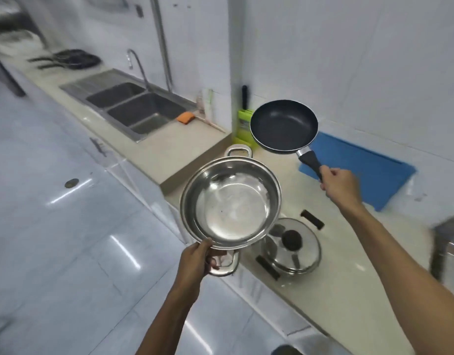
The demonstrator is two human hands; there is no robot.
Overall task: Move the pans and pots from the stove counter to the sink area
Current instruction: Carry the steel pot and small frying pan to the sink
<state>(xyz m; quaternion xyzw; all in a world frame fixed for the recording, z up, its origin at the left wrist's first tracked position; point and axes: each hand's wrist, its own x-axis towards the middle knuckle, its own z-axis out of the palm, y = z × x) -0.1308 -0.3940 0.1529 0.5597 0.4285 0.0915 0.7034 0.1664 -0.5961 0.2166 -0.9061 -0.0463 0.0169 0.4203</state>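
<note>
My left hand (197, 260) grips the near handle of an empty steel pot (231, 203), holding it in the air over the counter's front edge. My right hand (338, 185) holds the black handle of a dark non-stick frying pan (283, 125), raised above the beige counter (169, 152). A lidded steel pot (290, 248) with a glass lid and black knob stands on the counter below the held pot. The double steel sink (133, 108) lies further left along the counter. Beyond it, two dark pans (74, 58) rest on the counter.
A blue cutting board (361, 170) lies on the counter to the right. A green knife block (244, 126) stands against the wall corner. An orange sponge (185, 117) sits beside the sink, under a curved faucet (136, 62). Glossy tiled floor (54, 226) spreads to the left.
</note>
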